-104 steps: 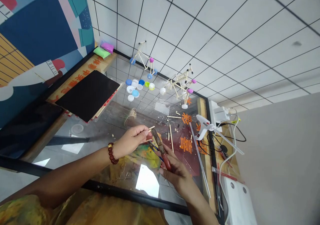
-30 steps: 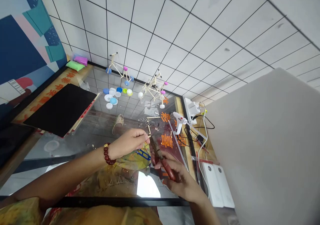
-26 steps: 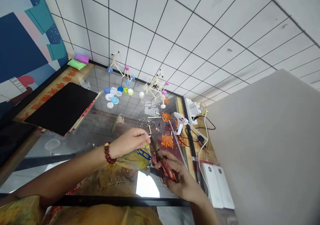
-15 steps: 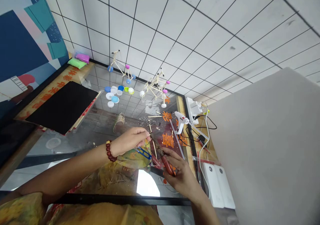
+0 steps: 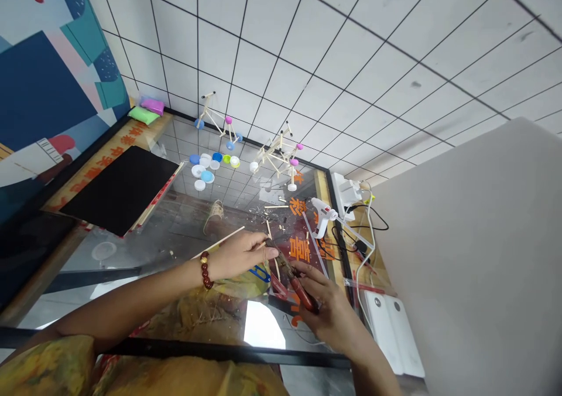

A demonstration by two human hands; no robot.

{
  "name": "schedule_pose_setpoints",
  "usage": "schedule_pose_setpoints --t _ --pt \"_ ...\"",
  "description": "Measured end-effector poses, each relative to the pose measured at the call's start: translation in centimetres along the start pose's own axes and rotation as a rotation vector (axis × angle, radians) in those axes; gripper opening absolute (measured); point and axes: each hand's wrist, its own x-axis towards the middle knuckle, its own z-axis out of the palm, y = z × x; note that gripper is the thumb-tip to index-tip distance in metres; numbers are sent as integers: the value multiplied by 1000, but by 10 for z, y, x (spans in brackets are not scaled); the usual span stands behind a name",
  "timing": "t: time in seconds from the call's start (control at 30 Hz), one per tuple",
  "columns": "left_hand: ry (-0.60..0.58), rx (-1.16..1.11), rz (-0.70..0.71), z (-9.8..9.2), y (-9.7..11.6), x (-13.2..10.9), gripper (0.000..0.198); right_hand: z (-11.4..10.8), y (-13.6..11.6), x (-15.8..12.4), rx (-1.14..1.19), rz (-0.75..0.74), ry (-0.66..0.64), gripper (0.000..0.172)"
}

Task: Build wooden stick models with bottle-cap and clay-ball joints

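My left hand (image 5: pixel 239 254), with a bead bracelet on its wrist, pinches a long thin wooden stick (image 5: pixel 219 243) that slants up to the left over the glass table (image 5: pixel 144 249). My right hand (image 5: pixel 322 302) is closed on the red handles of a pair of pliers (image 5: pixel 292 274). The pliers' jaws meet the stick right at my left fingertips. Blue-handled scissors (image 5: pixel 259 274) lie on the glass just under both hands.
A white glue gun (image 5: pixel 322 214) stands right of my hands, with cables and a power strip (image 5: pixel 346 188) behind. Two stick models (image 5: pixel 276 150) and several coloured bottle caps (image 5: pixel 206 164) sit at the back. A black board (image 5: pixel 120 188) lies left, white boxes (image 5: pixel 393 331) right.
The stick in my left hand now shows as a long piece sticking out to the left. The pliers have closed in on its end. The camera has shifted slightly.
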Motion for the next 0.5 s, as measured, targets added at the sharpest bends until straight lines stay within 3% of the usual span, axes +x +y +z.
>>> schedule_pose_setpoints --t 0.2,0.4,0.5 --pt "-62 -237 2 9 -8 0 44 0 0 2 112 45 -15 35" --pt "61 -253 21 8 -12 0 45 13 22 5 599 295 6 53" --pt "65 -267 -2 8 -10 0 47 13 23 8 633 325 -79 45"
